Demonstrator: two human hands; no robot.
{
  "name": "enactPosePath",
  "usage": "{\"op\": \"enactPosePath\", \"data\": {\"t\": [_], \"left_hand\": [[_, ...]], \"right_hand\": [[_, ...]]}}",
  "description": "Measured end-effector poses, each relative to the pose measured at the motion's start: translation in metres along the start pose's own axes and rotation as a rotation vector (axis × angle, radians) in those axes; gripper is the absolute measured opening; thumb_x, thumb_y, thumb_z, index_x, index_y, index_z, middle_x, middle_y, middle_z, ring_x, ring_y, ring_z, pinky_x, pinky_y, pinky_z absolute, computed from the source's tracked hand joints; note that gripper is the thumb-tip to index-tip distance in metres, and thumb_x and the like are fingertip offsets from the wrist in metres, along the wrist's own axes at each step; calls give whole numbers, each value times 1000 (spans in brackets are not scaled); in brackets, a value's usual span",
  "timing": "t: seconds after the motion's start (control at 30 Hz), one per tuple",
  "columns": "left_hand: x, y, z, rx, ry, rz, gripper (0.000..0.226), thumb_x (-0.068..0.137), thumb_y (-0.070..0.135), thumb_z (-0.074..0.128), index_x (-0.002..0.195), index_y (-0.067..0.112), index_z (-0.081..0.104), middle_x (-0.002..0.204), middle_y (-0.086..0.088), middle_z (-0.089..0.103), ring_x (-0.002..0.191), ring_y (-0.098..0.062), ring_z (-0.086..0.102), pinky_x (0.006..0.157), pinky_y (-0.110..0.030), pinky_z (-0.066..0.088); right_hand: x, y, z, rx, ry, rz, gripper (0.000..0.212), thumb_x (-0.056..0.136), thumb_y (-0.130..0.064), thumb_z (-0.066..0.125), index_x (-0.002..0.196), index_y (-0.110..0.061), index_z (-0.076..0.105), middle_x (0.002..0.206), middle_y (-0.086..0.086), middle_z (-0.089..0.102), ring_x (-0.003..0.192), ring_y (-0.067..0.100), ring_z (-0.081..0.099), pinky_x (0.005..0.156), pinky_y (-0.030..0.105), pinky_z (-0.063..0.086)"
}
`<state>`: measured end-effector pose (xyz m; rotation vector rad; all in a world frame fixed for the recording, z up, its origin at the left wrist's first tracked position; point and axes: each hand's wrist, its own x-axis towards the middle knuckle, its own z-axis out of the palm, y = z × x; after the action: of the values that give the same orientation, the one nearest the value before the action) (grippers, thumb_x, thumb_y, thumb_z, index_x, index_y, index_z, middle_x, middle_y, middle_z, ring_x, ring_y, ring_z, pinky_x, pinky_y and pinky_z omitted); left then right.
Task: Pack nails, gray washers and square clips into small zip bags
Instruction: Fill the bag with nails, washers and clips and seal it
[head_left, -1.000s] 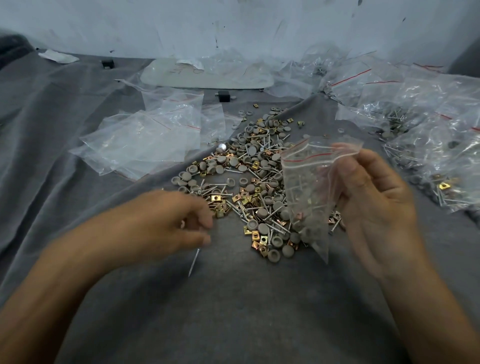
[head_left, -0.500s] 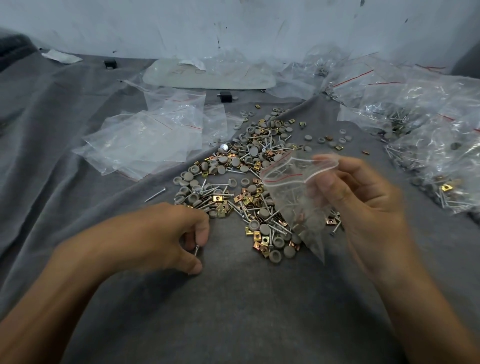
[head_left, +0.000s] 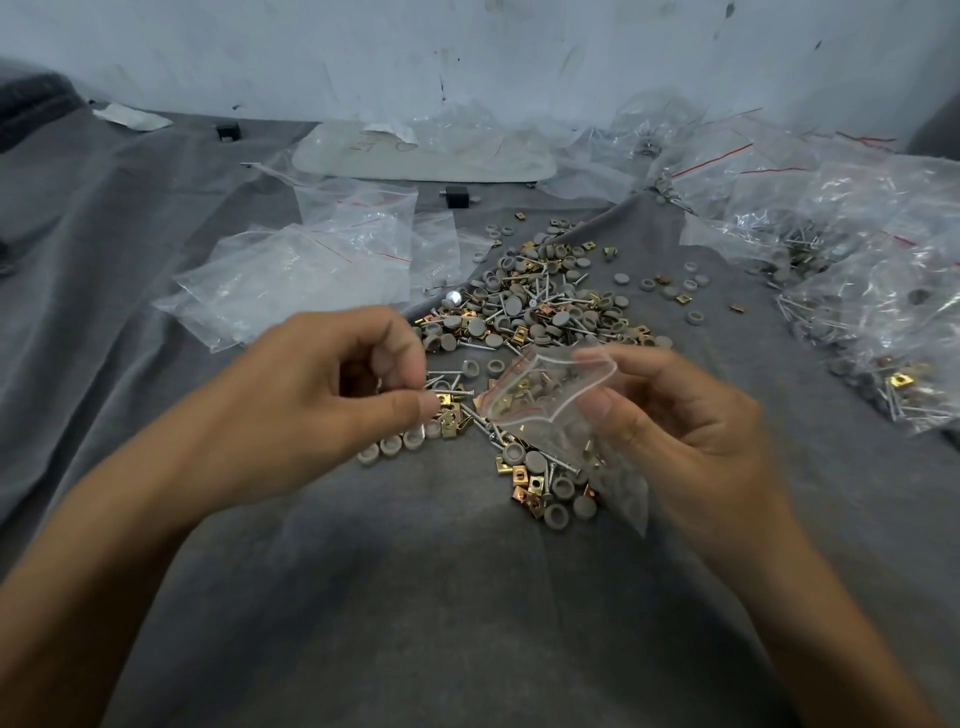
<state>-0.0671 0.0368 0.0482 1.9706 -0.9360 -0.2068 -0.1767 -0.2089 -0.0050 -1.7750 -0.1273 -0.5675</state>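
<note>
Between the two sets of fingertips lies only a narrow gap, over loose hardware. On its left side the left hand (head_left: 322, 400) has its fingers curled in, thumb pressed to fingertips on a thin silver nail (head_left: 451, 391) that juts toward the small clear zip bag with a red line (head_left: 545, 400). The right hand (head_left: 691, 436) pinches that bag's rim between thumb and forefinger, and the mouth is bowed open, facing the nail.

Beyond both sets of fingers spreads the heap of nails, round gray washers and brass square clips (head_left: 530, 317). Nearer than the fingers, the wrinkled gray cloth (head_left: 457, 613) offers the widest bare stretch. Flat empty clear bags (head_left: 291, 270) lie beyond the left knuckles. Filled clear bags (head_left: 878, 296) sit out past the right hand and run off the frame's edge.

The held bag's lower half is blurred, and I can't make out what is inside. The left palm covers part of the heap, and the pinch on the nail is itself soft. Both forearms are cut off at the bottom.
</note>
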Motion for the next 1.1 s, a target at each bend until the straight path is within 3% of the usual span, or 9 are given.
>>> {"op": "enactPosePath", "data": {"t": [0.07,0.13,0.2,0.33,0.5,0.7,0.9,0.97,1.1], "left_hand": [[0,5,1,-74,78,63,20,83,34,81,81,24,64,72,-1,62,62,-26,55,54,-34,47],[1,8,6,-142,148,108,19,83,32,81,83,23,64,70,2,59,61,-18,53,54,-27,46],[3,11,15,-177,205,133,19,81,29,79,85,19,63,71,-1,58,63,-25,53,56,-33,47],[6,14,40,-203,202,125,13,83,28,76,86,24,64,68,4,58,60,-19,51,53,-28,45],[6,7,34,-84,160,139,9,91,33,67,99,31,70,79,4,66,67,-17,59,58,-34,50],[9,-32,4,162,285,-60,7,90,37,67,95,34,71,79,9,67,67,-11,59,61,-32,50],[8,-56,16,433,93,-173,5,90,34,71,88,38,70,87,19,62,79,9,54,65,-18,38],[10,-60,21,531,47,-150,10,92,37,67,101,41,71,93,19,55,85,4,52,69,-17,36],[15,-65,29,686,17,-195,38,97,43,55,134,35,60,116,7,53,115,-18,50,97,-34,41]], "right_hand": [[-2,1,0,-35,-19,2,28,92,-46,69,118,-37,72,101,0,77,89,29,73,73,59,59],[-3,0,2,-40,-42,11,29,93,-43,69,120,-34,72,102,0,77,90,26,73,73,53,60],[-4,-1,4,-36,-55,16,27,94,-35,70,121,-29,72,102,-1,76,90,23,74,74,46,61],[-4,-3,6,-49,-70,5,26,95,-30,70,121,-29,71,101,-4,76,89,19,73,70,41,62],[-1,-2,2,-40,-14,-2,28,92,-41,70,119,-34,72,101,0,77,90,24,74,74,50,61],[3,-7,-4,20,65,-25,25,92,-39,70,117,-35,72,100,-5,78,85,13,75,71,21,59],[2,-10,-6,2,74,-15,25,90,-40,71,115,-38,73,100,-6,78,86,14,75,71,22,59],[1,-12,-5,16,69,-18,24,90,-38,70,114,-38,73,100,-8,78,87,12,76,71,20,59],[2,-13,-4,31,74,-27,24,90,-33,70,114,-33,71,98,-9,78,86,9,75,71,17,57]]}}
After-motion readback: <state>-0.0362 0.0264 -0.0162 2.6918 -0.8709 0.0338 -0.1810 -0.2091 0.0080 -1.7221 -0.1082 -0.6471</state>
